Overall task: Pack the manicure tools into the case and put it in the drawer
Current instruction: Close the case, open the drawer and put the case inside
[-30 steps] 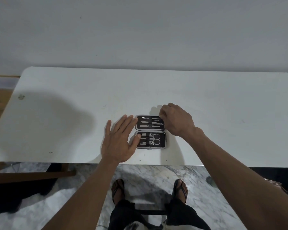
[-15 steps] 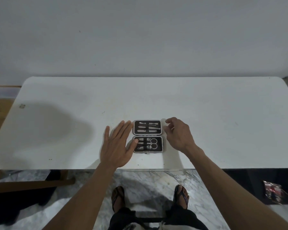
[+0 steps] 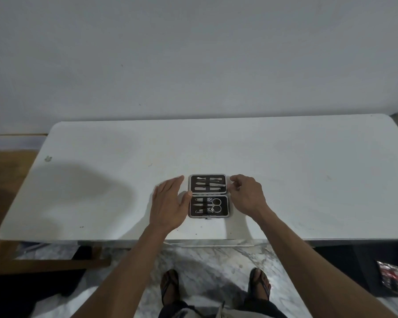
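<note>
Lying open between hands: case (image 3: 208,195), left hand (image 3: 169,204), right hand (image 3: 247,195) flanking.

Single head-worn view, looking forward and down, table (image 3: 285,157) close below, floor edges perhaps blurred

Black manicure case (image 3: 208,195) open flat near the table's front edge, silver tools (image 3: 207,205) strapped in both halves

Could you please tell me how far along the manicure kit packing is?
Done: tools sit in both halves of the open case. In hand: left hand and right hand flank it, seemingly about to close it. Left: closing and stowing; no drawer is visible.
</note>
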